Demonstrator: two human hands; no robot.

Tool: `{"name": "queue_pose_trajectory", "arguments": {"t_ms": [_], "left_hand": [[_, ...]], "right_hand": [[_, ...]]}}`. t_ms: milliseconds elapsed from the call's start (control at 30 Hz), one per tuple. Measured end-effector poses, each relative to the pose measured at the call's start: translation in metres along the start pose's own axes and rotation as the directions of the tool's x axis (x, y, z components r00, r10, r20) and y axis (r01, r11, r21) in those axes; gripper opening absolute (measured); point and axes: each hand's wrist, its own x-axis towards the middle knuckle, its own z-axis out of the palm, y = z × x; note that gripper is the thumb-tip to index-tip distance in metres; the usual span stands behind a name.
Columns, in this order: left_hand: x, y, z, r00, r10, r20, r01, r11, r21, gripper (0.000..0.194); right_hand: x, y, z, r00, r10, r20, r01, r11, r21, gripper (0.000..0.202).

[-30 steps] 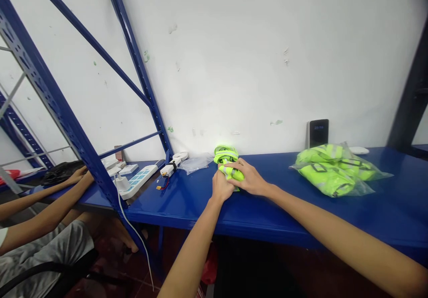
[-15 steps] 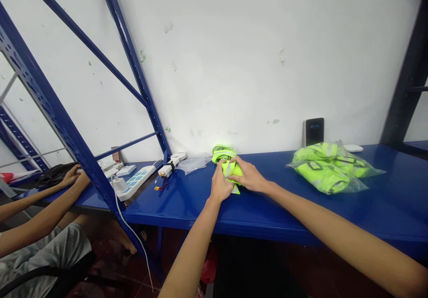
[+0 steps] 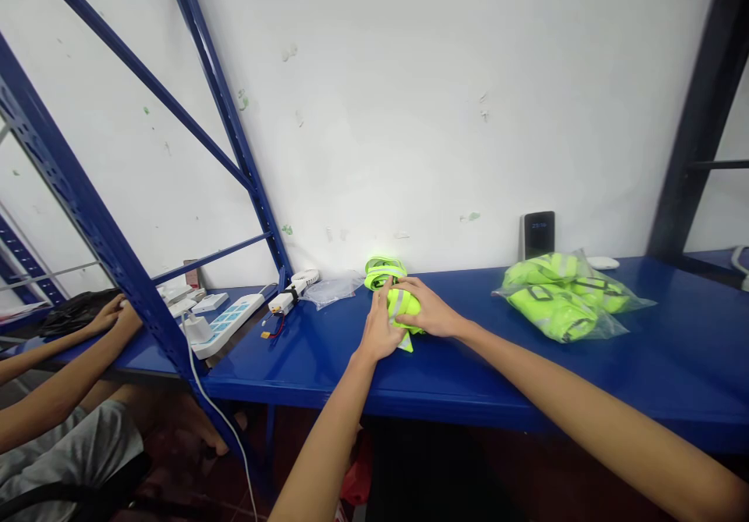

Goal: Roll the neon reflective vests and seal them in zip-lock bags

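A neon yellow-green fabric bundle with silver reflective strips (image 3: 403, 303) is on the blue tabletop (image 3: 456, 366). Fingers of my left hand (image 3: 380, 331) wrap its left side. From the right, my right hand (image 3: 433, 309) grips the same bundle, its fingertips close to those of my left hand. Just behind them lies a rolled neon piece (image 3: 383, 270); whether it joins the held fabric is hidden. A short pointed end of the fabric sticks out below my hands.
Clear bags of neon fabric (image 3: 562, 296) lie on the right, before an upright phone-like device (image 3: 539, 233). Leftward are a flat plastic bag (image 3: 333, 289), small fan (image 3: 304, 278), power strip (image 3: 231, 323), blue rack post (image 3: 99, 194) and another person's hands (image 3: 114, 317).
The view has shifted slightly. Both hands stay on the neon bundle, which now looks rounder and more compact between them.
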Motion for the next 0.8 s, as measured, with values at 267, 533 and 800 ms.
{"name": "queue_pose_trajectory", "arguments": {"t_ms": [267, 533, 800], "left_hand": [[0.0, 0.0, -0.001, 0.997, -0.014, -0.073, 0.02, 0.996, 0.084, 0.076], [0.002, -0.008, 0.002, 0.999, 0.043, -0.007, -0.043, 0.998, 0.05, 0.083], [0.004, -0.007, 0.002, 0.999, 0.043, -0.003, -0.043, 0.999, -0.007, 0.084]], "right_hand": [[0.003, -0.014, 0.002, 0.975, 0.212, -0.06, -0.215, 0.975, -0.061, 0.064], [-0.005, -0.019, -0.004, 0.996, 0.079, -0.038, -0.081, 0.995, -0.058, 0.072], [-0.006, -0.017, -0.006, 0.995, 0.044, 0.092, -0.03, 0.989, -0.147, 0.064]]}}
